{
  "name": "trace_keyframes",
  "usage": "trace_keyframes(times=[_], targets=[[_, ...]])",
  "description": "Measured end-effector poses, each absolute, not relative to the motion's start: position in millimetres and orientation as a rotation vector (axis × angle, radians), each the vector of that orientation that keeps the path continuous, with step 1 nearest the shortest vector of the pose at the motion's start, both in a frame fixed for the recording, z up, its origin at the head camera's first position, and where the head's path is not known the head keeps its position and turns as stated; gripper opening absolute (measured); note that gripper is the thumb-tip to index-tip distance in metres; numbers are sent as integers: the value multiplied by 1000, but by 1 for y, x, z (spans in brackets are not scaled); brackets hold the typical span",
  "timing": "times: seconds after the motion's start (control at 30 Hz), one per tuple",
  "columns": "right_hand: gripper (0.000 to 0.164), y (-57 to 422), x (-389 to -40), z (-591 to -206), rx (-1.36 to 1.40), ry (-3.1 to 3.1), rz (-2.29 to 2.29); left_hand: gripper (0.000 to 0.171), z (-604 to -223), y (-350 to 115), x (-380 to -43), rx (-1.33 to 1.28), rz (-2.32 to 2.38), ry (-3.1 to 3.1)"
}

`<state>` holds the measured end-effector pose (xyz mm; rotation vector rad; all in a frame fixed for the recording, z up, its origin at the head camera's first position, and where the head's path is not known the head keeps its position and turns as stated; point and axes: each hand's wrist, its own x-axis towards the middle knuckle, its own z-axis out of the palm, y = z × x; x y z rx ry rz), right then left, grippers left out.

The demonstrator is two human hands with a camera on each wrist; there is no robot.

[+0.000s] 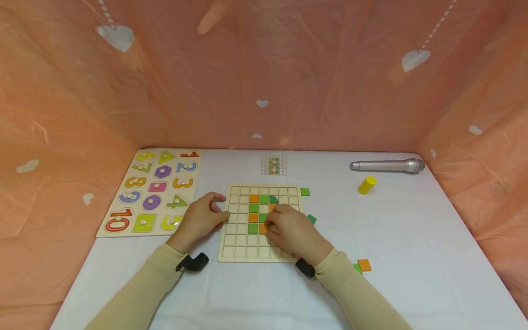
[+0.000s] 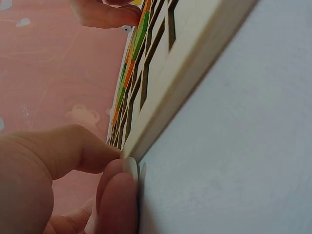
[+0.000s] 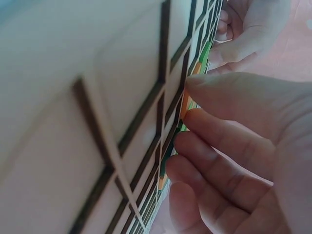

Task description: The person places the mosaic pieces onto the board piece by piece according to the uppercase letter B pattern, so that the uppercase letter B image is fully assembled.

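A pale wooden grid board (image 1: 240, 251) lies on the table, with several green and orange square tiles and a dark green rounded tile (image 1: 274, 200) in its cells. At the board's left edge, my left hand (image 1: 202, 215) holds the rim with thumb and fingertips. My right hand (image 1: 294, 229) is over the middle of the board. Its thumb and index finger pinch an orange tile (image 3: 185, 103) in the lowest row of tiles, beside a green tile (image 1: 253, 228). The right hand hides some cells behind it.
A small pattern card (image 1: 274, 165) lies beyond the board. Loose tiles lie to the right, among them a green one (image 1: 305, 192) and an orange one (image 1: 365, 265). A number puzzle (image 1: 150, 192) is at left; a yellow cylinder (image 1: 367, 185) and a silver microphone (image 1: 385, 166) are at right.
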<state>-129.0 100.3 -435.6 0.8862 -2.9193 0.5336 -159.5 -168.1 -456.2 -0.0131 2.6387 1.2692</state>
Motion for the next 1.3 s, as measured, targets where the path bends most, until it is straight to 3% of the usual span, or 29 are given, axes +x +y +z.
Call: trace_keyframes(times=[0.2, 0.7, 1.3], targets=[[14, 109, -135, -429, 871, -2944, 574, 46, -457, -170, -160, -32, 1267, 2636], [17, 191, -152, -421, 335, -3088, 683, 47, -460, -167, -161, -39, 1293, 2620], [17, 222, -122, -428, 360, -3127, 649, 46, -458, -167, -160, -34, 1268, 2640]])
